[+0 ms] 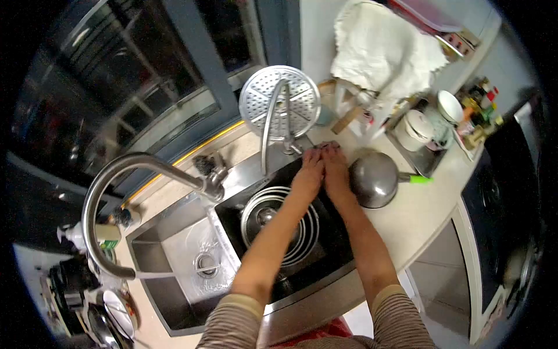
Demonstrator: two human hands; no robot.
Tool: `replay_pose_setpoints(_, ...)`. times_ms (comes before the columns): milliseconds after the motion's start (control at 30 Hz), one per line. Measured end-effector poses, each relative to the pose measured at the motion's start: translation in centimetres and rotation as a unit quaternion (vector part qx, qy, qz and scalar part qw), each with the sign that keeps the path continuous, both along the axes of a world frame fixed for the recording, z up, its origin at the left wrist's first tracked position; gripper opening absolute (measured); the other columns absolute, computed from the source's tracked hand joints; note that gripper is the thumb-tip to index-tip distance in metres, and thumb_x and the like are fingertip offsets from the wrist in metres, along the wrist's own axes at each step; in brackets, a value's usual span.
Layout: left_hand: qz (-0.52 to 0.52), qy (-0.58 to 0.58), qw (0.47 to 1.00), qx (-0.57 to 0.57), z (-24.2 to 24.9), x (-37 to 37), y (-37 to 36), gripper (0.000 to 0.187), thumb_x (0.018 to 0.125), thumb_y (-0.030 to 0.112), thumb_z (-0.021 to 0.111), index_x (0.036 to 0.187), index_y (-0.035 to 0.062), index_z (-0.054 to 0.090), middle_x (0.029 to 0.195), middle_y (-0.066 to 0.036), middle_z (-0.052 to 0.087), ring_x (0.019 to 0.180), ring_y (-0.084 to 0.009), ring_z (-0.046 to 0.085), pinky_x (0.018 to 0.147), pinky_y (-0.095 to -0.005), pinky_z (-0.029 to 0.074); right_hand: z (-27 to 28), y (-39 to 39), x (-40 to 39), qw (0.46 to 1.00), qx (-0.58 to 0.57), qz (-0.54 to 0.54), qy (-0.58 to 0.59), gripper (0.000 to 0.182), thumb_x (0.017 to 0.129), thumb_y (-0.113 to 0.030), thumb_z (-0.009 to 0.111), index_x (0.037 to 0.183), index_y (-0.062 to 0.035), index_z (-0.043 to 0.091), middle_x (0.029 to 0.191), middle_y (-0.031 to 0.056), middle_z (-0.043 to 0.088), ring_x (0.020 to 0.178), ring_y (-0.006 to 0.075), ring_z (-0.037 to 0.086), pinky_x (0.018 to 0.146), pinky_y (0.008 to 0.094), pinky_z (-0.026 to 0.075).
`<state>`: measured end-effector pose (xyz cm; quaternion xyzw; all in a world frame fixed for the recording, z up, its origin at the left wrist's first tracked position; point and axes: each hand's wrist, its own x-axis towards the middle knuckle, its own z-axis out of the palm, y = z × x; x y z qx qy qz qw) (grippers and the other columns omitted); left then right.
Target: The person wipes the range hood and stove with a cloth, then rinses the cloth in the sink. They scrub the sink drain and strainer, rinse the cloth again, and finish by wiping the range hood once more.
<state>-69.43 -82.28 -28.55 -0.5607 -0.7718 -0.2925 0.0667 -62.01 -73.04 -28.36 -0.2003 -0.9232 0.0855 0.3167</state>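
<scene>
My left hand (312,163) and my right hand (333,160) are side by side at the far right corner of the dark sink basin (331,232). The fingers of both look bent and drawn together right at the rim; I cannot tell what is in them. Below my forearms, a stack of round metal bowls or pans (250,218) sits in that basin, partly covered by my left arm. Just right of my hands, an upturned metal pan (374,180) with a green-tipped handle (419,179) rests on the counter.
A large curved faucet (93,198) sends water into the left steel basin (168,232). Behind the sink stand a slim tap (268,128) and a perforated steamer plate (302,96). White pots (415,131), a white cloth (383,49) and several bottles are at the right back; cookware (116,311) is at the left.
</scene>
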Motion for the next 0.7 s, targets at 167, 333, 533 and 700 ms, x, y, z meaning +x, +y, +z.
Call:
replay_pose_setpoints(167,0.040,-0.183,0.980,0.063,1.6,2.8,-2.9,0.029,0.070,-0.006,0.047,0.096,0.0013,0.057,0.101,-0.020,0.055,0.096,-0.0366,0.051,0.085,-0.0387,0.042,4.1,-4.5,2.5,0.987,-0.136,0.072,-0.039,0.030,0.086,-0.012,0.040,0.110,0.0003,0.052,0.116,0.0183,0.052,0.111,0.0345,0.045,0.097,0.0419,0.033)
replay_pose_setpoints(333,-0.052,-0.413,0.901,0.124,1.6,10.8,-4.2,0.029,0.078,0.002,0.046,0.105,-0.0032,0.055,0.112,-0.021,0.052,0.104,-0.0357,0.050,0.090,-0.0394,0.040,0.8,-6.8,12.4,0.996,-0.078,0.013,-0.047,0.026,0.087,-0.006,0.044,0.111,0.0017,0.051,0.117,0.0191,0.052,0.109,0.0355,0.046,0.095,0.0397,0.036)
replay_pose_setpoints(533,-0.169,-0.436,0.883,-0.035,0.0,19.4,-8.3,0.025,0.081,0.013,0.045,0.100,-0.0007,0.054,0.103,-0.021,0.058,0.098,-0.0332,0.055,0.086,-0.0403,0.042,5.6,-13.7,21.9,0.987,-0.100,0.038,-0.119,0.023,0.092,-0.009,0.043,0.108,0.0033,0.051,0.112,0.0162,0.053,0.095,0.0261,0.052,0.083,0.0351,0.042)
replay_pose_setpoints(700,-0.060,-0.330,0.942,0.002,11.2,12.4,-20.4,0.018,0.083,0.010,0.046,0.093,-0.0010,0.056,0.087,-0.019,0.056,0.080,-0.0332,0.055,0.074,-0.0423,0.044,9.9,-19.8,16.9,0.921,-0.383,0.038,-0.054,0.021,0.091,-0.011,0.046,0.106,0.0029,0.053,0.102,0.0102,0.055,0.088,0.0144,0.052,0.077,0.0265,0.043)
